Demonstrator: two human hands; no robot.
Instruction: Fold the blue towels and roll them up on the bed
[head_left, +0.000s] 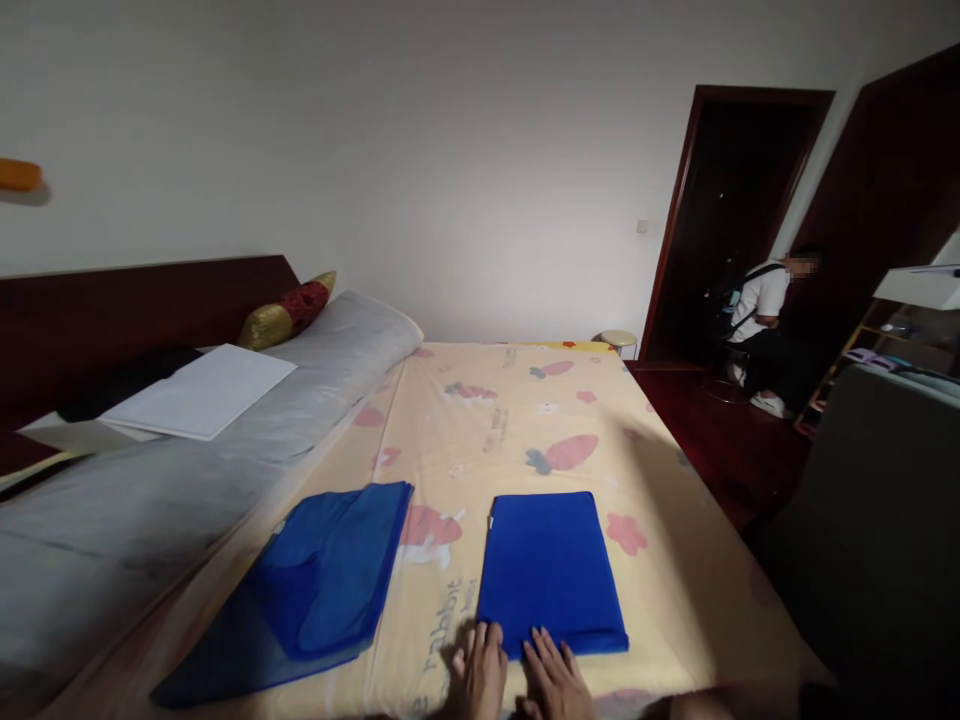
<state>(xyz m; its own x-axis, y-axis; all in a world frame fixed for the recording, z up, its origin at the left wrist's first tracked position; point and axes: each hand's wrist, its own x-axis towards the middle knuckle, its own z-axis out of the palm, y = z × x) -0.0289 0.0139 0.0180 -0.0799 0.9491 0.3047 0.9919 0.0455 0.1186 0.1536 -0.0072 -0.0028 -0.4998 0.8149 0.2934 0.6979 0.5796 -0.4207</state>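
A folded blue cloth (551, 560) lies flat on the bed directly before me, a small white tag at its left edge. At its near left corner, my left hand (484, 670) rests with fingers apart and slightly bent, the fingertips touching the cloth. My right hand (556, 678) lies on the near edge with fingers stretched out and spread. A narrow raised fold runs along that edge to the right of it. Over to the left lies another blue cloth (337, 570), thinner and see-through in part, folded loosely with an uneven outline.
The bed has a yellow sheet (480, 420) with a carrot print. A grey bedcover (247, 440) runs along the left, bearing a white board (202, 390) and a red-and-gold pillow (289, 310). A person (761, 310) sits near the doorway. A round stool (618, 339) stands beyond the bed.
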